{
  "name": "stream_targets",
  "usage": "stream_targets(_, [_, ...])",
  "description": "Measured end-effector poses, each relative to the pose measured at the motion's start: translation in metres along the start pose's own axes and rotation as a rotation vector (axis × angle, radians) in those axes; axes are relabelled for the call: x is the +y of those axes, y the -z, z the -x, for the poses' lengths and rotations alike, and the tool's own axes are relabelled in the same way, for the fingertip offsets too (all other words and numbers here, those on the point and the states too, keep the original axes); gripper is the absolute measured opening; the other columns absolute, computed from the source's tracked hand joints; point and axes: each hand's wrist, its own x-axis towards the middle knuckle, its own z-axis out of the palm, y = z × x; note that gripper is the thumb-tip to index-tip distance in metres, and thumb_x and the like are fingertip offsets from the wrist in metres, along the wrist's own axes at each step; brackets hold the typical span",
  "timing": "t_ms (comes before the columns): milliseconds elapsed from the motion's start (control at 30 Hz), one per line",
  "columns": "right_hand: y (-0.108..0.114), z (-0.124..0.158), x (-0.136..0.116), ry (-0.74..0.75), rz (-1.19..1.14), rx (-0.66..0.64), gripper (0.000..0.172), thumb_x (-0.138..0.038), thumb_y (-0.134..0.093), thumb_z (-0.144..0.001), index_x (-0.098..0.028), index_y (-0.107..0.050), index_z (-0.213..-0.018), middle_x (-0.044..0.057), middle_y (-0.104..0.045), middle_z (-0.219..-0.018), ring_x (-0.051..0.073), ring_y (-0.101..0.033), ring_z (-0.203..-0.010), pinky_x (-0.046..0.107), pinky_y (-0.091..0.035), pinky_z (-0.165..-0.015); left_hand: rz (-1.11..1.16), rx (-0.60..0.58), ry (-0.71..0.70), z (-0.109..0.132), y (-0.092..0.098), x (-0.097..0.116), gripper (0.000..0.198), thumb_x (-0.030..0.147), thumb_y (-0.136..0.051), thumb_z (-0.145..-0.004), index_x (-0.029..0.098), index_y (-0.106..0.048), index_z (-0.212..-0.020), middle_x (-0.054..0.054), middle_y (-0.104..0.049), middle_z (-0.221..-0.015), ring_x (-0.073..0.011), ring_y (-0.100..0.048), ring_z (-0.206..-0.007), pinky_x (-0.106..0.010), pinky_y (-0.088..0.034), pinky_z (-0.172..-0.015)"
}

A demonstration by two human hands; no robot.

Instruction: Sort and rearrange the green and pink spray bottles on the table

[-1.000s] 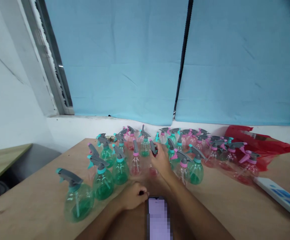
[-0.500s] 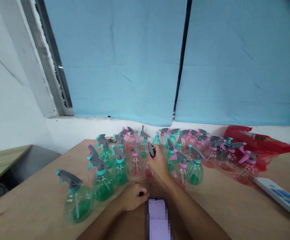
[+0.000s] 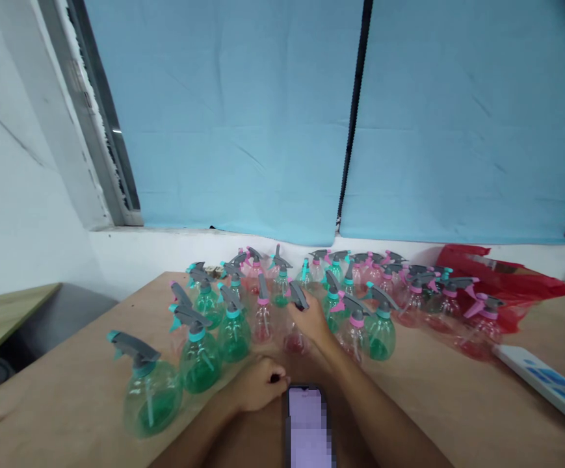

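My right hand (image 3: 314, 322) is wrapped round the neck of a pink spray bottle (image 3: 296, 341) with a grey trigger head, which stands on the wooden table (image 3: 433, 390) in the middle of a crowd of bottles. My left hand (image 3: 259, 383) rests closed on the table beside a phone (image 3: 307, 424) with a lit screen; a small dark thing shows at its fingertips. Several green spray bottles (image 3: 200, 356) and pink spray bottles (image 3: 357, 328) stand around my right hand.
One green bottle (image 3: 151, 389) stands apart at the near left. A red plastic bag (image 3: 511, 279) lies at the back right, and a white and blue box (image 3: 545, 383) lies at the right edge. Blue curtains hang behind the table.
My right hand has drawn the pink bottle a little nearer to me and lower among the others. My left hand and the phone have stayed where they were.
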Motion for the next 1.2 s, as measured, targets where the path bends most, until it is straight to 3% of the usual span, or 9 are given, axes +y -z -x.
stream_targets(67, [0.003, 0.003, 0.001, -0.028, -0.091, -0.005, 0.006, -0.024, -0.056, -0.075, -0.021, -0.06, -0.079, -0.006, -0.049, -0.063, 0.013, -0.043, -0.057, 0.025, -0.036, -0.055, -0.001, 0.003, -0.004, 0.0, -0.001, -0.001, 0.035, 0.024, -0.054, -0.096, 0.017, -0.057, -0.062, 0.005, -0.051, -0.056, -0.0105, -0.042, -0.055, -0.027, -0.024, -0.055])
stream_targets(167, [0.007, 0.005, 0.004, -0.08, -0.241, -0.03, 0.013, -0.026, -0.058, -0.072, -0.022, -0.064, -0.083, -0.004, -0.057, -0.067, 0.014, -0.046, -0.058, 0.026, -0.038, -0.055, -0.004, 0.007, -0.01, -0.001, -0.002, -0.003, 0.034, 0.025, -0.054, -0.095, 0.017, -0.059, -0.062, 0.004, -0.053, -0.057, -0.011, -0.045, -0.056, -0.026, -0.026, -0.056])
stream_targets(300, [0.014, 0.004, 0.002, -0.127, -0.417, -0.256, 0.03, -0.022, -0.057, -0.069, -0.024, -0.071, -0.096, -0.001, -0.069, -0.075, 0.017, -0.059, -0.064, 0.029, -0.049, -0.064, 0.007, 0.009, -0.01, -0.001, -0.001, -0.001, 0.034, 0.026, -0.053, -0.095, 0.017, -0.06, -0.063, 0.004, -0.055, -0.059, -0.0111, -0.048, -0.057, -0.026, -0.028, -0.057])
stream_targets(433, [0.021, 0.005, -0.008, -0.131, -0.476, -0.4, 0.035, -0.02, -0.054, -0.065, -0.024, -0.074, -0.094, -0.002, -0.07, -0.071, 0.017, -0.06, -0.061, 0.029, -0.048, -0.063, 0.024, -0.011, -0.006, -0.001, 0.0, 0.0, 0.034, 0.026, -0.052, -0.095, 0.018, -0.06, -0.063, 0.004, -0.055, -0.058, -0.0113, -0.048, -0.056, -0.026, -0.028, -0.056])
stream_targets(667, [0.024, 0.009, -0.013, -0.187, -0.468, -0.419, 0.019, -0.02, -0.053, -0.061, -0.021, -0.07, -0.07, 0.0, -0.068, -0.067, 0.016, -0.06, -0.059, 0.027, -0.039, -0.056, 0.042, 0.0, -0.011, -0.001, -0.003, -0.003, 0.033, 0.024, -0.052, -0.095, 0.017, -0.061, -0.064, 0.005, -0.055, -0.058, -0.0103, -0.048, -0.055, -0.025, -0.028, -0.055])
stream_targets(900, [0.025, 0.009, -0.009, -0.154, -0.435, -0.399, 0.028, -0.022, -0.054, -0.063, -0.023, -0.074, -0.081, -0.002, -0.067, -0.062, 0.017, -0.06, -0.059, 0.028, -0.043, -0.06, 0.007, 0.016, -0.027, -0.001, -0.004, -0.004, 0.033, 0.024, -0.053, -0.095, 0.017, -0.062, -0.063, 0.004, -0.056, -0.058, -0.0106, -0.049, -0.056, -0.026, -0.027, -0.055])
stream_targets(1100, [0.02, 0.012, -0.012, -0.217, -0.523, -0.329, 0.018, -0.02, -0.053, -0.06, -0.022, -0.068, -0.07, 0.0, -0.069, -0.069, 0.016, -0.059, -0.058, 0.028, -0.044, -0.058, 0.016, 0.007, -0.012, 0.001, -0.002, -0.002, 0.033, 0.024, -0.053, -0.095, 0.017, -0.062, -0.064, 0.005, -0.056, -0.058, -0.0104, -0.048, -0.055, -0.026, -0.027, -0.055])
stream_targets(1200, [0.02, 0.011, -0.017, -0.183, -0.496, -0.332, 0.024, -0.022, -0.053, -0.059, -0.023, -0.071, -0.076, -0.001, -0.069, -0.067, 0.016, -0.058, -0.057, 0.029, -0.046, -0.059, 0.011, 0.003, -0.011, 0.0, -0.002, -0.001, 0.033, 0.025, -0.053, -0.095, 0.017, -0.062, -0.064, 0.004, -0.057, -0.059, -0.0109, -0.05, -0.056, -0.026, -0.028, -0.055])
